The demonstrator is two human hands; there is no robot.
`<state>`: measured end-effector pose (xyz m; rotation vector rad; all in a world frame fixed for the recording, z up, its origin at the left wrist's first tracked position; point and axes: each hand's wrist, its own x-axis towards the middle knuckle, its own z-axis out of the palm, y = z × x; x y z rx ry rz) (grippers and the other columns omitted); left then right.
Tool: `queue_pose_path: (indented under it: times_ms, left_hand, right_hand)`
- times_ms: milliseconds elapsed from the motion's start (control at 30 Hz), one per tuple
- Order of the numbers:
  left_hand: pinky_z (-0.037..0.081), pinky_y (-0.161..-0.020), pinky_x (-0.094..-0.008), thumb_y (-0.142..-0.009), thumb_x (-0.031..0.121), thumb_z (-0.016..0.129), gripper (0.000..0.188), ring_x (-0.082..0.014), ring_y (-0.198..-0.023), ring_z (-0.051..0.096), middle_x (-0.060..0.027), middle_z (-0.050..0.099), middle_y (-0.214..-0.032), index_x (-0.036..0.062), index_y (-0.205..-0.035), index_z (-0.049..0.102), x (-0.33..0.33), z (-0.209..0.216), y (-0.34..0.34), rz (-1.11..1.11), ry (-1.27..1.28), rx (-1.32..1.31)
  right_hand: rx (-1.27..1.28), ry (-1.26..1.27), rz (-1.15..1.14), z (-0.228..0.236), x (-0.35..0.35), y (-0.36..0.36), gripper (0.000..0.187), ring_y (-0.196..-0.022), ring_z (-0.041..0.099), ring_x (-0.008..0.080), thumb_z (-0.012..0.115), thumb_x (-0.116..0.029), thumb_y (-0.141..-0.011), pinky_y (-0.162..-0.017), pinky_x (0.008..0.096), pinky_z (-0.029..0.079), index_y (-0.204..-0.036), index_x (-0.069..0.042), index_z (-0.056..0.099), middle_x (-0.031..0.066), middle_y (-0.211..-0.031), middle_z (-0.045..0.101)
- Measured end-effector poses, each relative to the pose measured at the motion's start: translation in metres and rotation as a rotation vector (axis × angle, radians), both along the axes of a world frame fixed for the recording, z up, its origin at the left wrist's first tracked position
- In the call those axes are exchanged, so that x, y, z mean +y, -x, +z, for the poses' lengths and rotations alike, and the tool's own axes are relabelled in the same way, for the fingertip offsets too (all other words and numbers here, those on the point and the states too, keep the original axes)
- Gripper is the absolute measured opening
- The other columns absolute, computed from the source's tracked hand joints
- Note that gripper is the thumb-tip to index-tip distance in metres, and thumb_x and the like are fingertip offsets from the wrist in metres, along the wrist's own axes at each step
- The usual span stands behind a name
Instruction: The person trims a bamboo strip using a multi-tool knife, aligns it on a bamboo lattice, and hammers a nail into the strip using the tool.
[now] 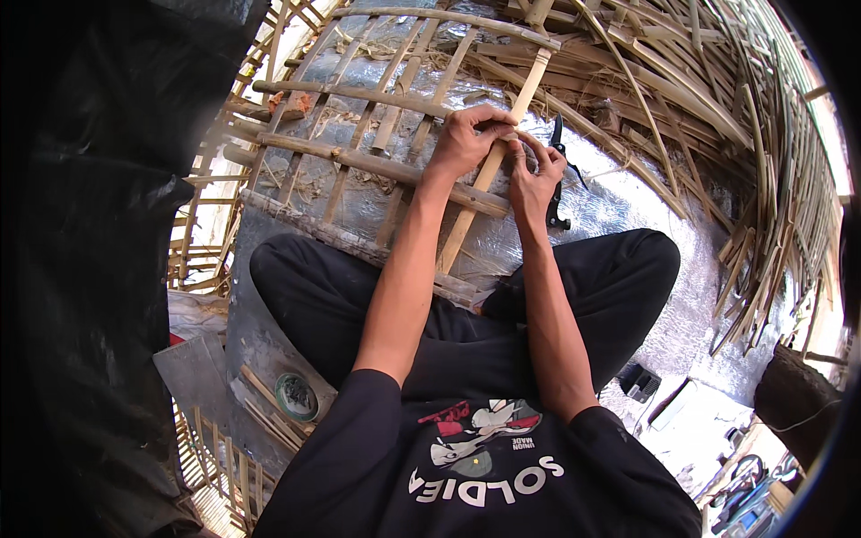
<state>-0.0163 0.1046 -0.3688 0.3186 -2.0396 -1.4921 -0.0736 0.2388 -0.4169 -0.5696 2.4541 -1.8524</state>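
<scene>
My two hands meet where a pale flat bamboo slat [470, 208] crosses a frame of round bamboo poles [359, 161]. My left hand [468, 142] is closed in a pinch at the slat's left edge. Facing it, my right hand [535, 172] pinches too, fingertips close to the left ones. Between them shows a thin pale strip [511, 136], partly hidden by the fingers. Just right of my right hand lie black-handled pruning shears [558, 193]. The frame rests over a silvery sheet before my crossed legs.
Loose bamboo strips [762, 206] are heaped along the right and far side. A dark plastic sheet [90, 269] hangs at the left. Beside my left thigh are a round green-rimmed container [296, 397] and short sticks [269, 421]. Tools [749, 502] lie at the lower right.
</scene>
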Motion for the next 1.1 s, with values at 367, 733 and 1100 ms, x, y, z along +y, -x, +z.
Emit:
queue_pose_path:
  times_ms: [367, 733, 1100]
  left_hand:
    - [0.055, -0.077, -0.028, -0.087, 0.006, 0.076, 0.012, -0.0132, -0.085, 0.071, -0.0067, 0.075, -0.09, 0.0023, -0.099, 0.076, 0.0004, -0.0013, -0.0012, 0.008, -0.027, -0.03]
    - [0.056, -0.077, -0.0277, -0.087, 0.007, 0.076, 0.012, -0.0126, -0.085, 0.071, -0.007, 0.076, -0.092, 0.0025, -0.098, 0.077, 0.0019, -0.0013, -0.0008, 0.022, -0.024, -0.04]
    - [0.056, -0.077, -0.0279, -0.088, 0.006, 0.075, 0.011, -0.0133, -0.085, 0.071, -0.0073, 0.076, -0.091, 0.0025, -0.098, 0.077, 0.0001, -0.0041, -0.0015, 0.038, 0.019, -0.006]
  right_hand:
    - [-0.007, -0.009, -0.005, 0.0043, 0.0004, -0.0023, 0.024, -0.106, 0.045, 0.0276, 0.076, -0.036, -0.09, -0.096, 0.0399, 0.041, -0.11, -0.023, 0.077, 0.0102, -0.108, 0.045]
    - [0.053, 0.023, 0.009, -0.0027, 0.0005, 0.0007, 0.023, -0.106, 0.045, 0.0288, 0.077, -0.033, -0.089, -0.098, 0.0412, 0.037, -0.108, -0.021, 0.076, 0.0114, -0.105, 0.048]
    - [0.063, 0.052, 0.039, -0.0026, -0.0002, -0.0009, 0.021, -0.105, 0.046, 0.0268, 0.078, -0.029, -0.088, -0.096, 0.0397, 0.038, -0.107, -0.019, 0.076, 0.0104, -0.1, 0.052]
